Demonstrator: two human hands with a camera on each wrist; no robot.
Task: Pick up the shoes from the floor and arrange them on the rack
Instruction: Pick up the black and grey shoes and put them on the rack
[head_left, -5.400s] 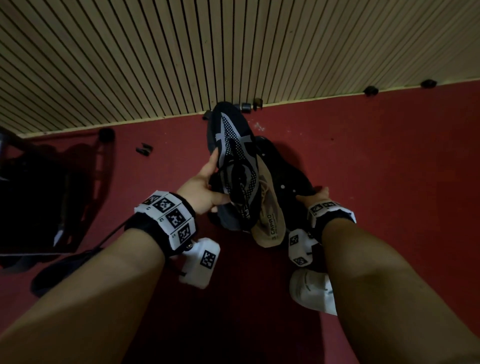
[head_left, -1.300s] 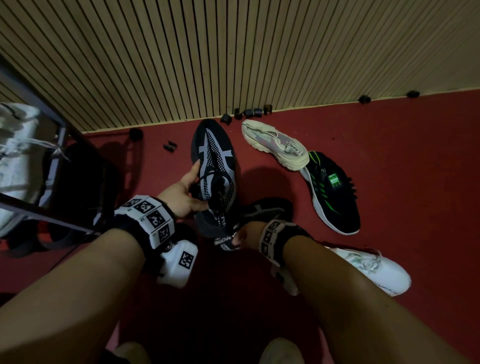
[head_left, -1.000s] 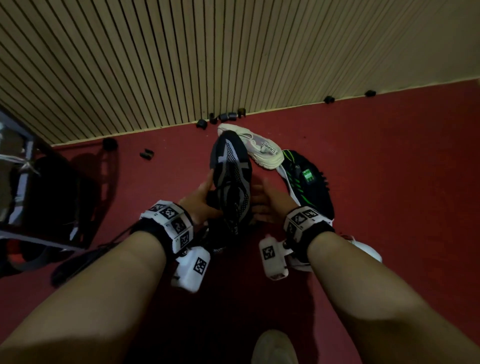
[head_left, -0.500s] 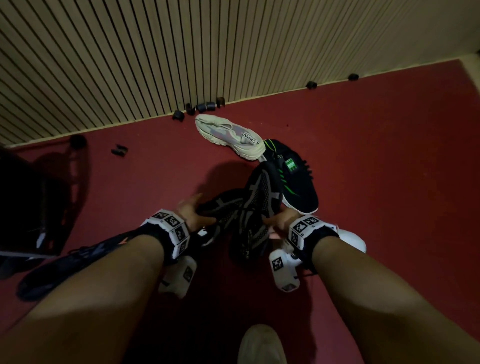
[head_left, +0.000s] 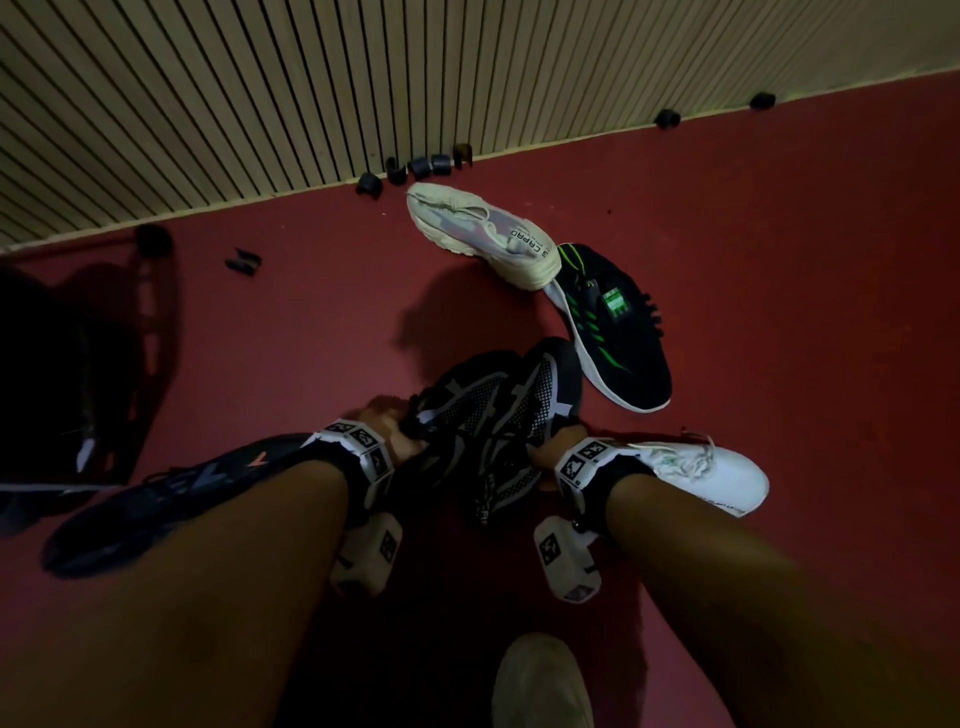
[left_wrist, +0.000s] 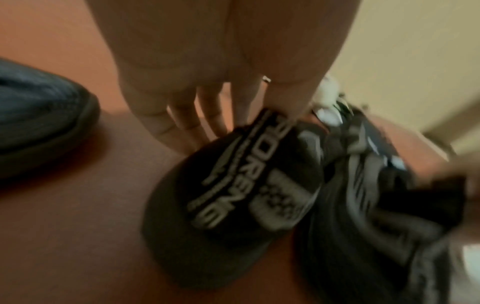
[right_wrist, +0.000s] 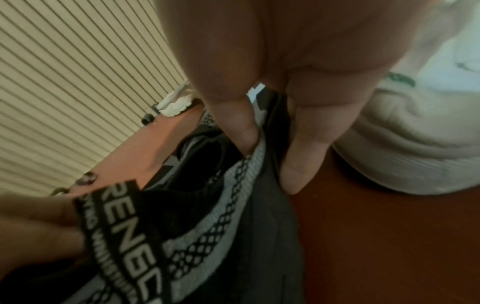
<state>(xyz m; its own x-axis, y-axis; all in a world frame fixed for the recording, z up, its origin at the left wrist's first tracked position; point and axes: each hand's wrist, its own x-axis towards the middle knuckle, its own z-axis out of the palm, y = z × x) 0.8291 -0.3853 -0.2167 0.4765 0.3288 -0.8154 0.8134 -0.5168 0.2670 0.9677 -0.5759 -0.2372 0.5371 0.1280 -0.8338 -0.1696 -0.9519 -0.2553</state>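
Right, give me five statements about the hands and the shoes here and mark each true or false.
1. Each hand holds one black-and-grey mesh shoe: left hand, right hand. True.
2. The cream shoe sits on the rack. False: it lies on the red floor.
3. The green-striped black shoe lies beside the cream shoe. True.
4. The white shoe is in the right hand. False: it lies on the floor beside that wrist.
5. The floor is blue. False: red.
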